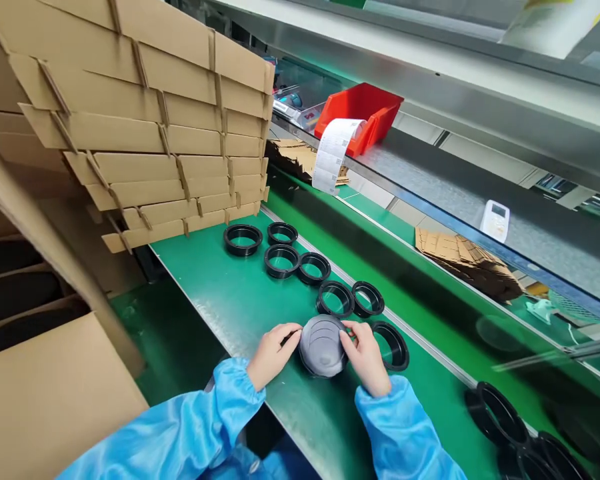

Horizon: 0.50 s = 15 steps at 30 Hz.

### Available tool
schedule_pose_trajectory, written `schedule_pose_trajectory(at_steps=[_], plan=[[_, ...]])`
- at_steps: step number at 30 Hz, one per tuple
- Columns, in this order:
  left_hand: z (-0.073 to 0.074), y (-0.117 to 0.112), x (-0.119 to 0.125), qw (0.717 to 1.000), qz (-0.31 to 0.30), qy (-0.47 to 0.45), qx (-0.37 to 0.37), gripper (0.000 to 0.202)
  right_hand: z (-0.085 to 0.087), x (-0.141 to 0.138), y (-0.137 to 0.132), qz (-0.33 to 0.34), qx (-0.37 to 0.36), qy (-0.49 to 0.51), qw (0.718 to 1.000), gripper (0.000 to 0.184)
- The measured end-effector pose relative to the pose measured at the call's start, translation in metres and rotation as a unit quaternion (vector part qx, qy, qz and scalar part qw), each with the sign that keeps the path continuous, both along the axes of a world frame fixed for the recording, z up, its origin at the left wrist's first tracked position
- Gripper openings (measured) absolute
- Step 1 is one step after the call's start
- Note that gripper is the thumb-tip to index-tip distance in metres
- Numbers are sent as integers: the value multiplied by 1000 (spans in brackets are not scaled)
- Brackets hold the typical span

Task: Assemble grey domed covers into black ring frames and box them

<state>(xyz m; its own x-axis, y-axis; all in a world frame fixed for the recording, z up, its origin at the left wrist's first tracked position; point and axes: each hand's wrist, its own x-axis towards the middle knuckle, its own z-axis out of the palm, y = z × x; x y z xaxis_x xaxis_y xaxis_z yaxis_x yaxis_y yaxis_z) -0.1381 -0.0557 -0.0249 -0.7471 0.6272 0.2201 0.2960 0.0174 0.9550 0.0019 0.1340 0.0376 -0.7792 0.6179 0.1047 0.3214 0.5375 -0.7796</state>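
A grey round disc (322, 347) with a dark rim and curved lines across its face is between my two hands, low over the green work surface. My left hand (276, 353) grips its left edge between thumb and fingers. On the opposite edge, my right hand (364, 353) pinches it the same way. What lies under the disc is hidden. Close to my right hand stands a black ring (391, 345). Beyond the disc are another black ring (335, 299) and several more like it, spread along the green work surface (220, 300).
Stacked cardboard dividers (180, 133) rise at the left end. A metal shelf (430, 193) runs along the right, bearing a red bin (357, 117), a label strip (333, 157) and a white handheld device (495, 221). A cardboard box (60, 400) sits at lower left.
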Motion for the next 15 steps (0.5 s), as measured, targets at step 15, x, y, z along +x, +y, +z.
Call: schedule_pose_trajectory(at_steps=[15], plan=[[-2, -6, -1, 981, 124, -132, 70, 43, 17, -14, -76, 174, 417, -96, 887, 92]])
